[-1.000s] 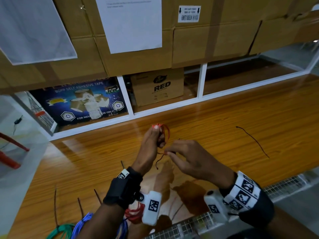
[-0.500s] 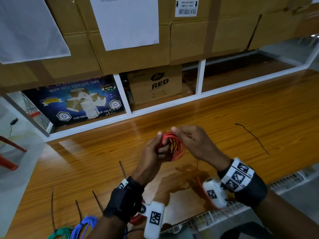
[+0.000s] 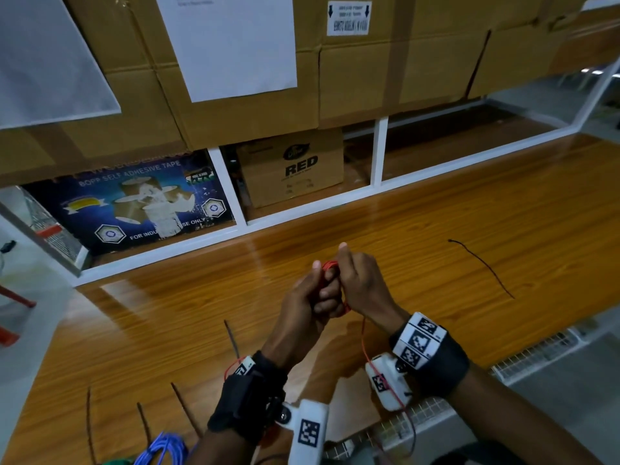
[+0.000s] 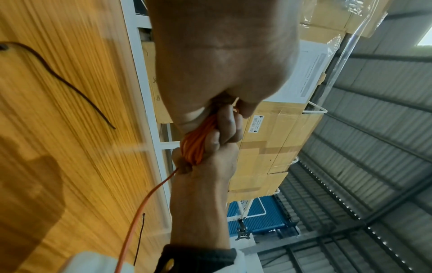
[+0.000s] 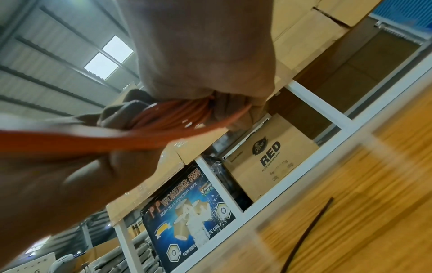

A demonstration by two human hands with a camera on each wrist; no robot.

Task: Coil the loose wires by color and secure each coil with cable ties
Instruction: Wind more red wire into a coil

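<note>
**A:** Where's the red wire now?

**B:** Mid-frame in the head view, up off the wooden table (image 3: 469,203). The red wire coil (image 3: 330,267) is squeezed btwn both hands. The left hand (image 3: 303,302) has its fingers curled round the coil from the left side. The right hand (image 3: 360,283) is closed on it from the right, thumb and finger tips poking up at the top.

**A:** Which way does the coil lie?

**B:** It stands on edge, seen side-on, so it looks thin and tall. The loops run up and down btwn the two palms. From the left wrist view it's a fat bunch of orange-red strands (image 4: 195,146) packed tight (they look smooth and shiny).

**A:** Any wire left to wind?

**B:** Yes. A loose tail (image 3: 364,337) hangs from the bottom of the coil, down twd the lower right of the frame, past the right wrist. So I think the winding isn't done yet. The right hand is nearer that tail, so it's prob the one to feed it round while the left holds the bunch.

**A:** And the ties?

**B:** Dark cable ties (image 3: 231,337) lie on the table, lower left, near the left wrist. One more (image 3: 483,268) lies well apart at the right. A blue wire coil (image 3: 164,448) sits at the bottom left edge, w/ a bit of green beside it.
</note>
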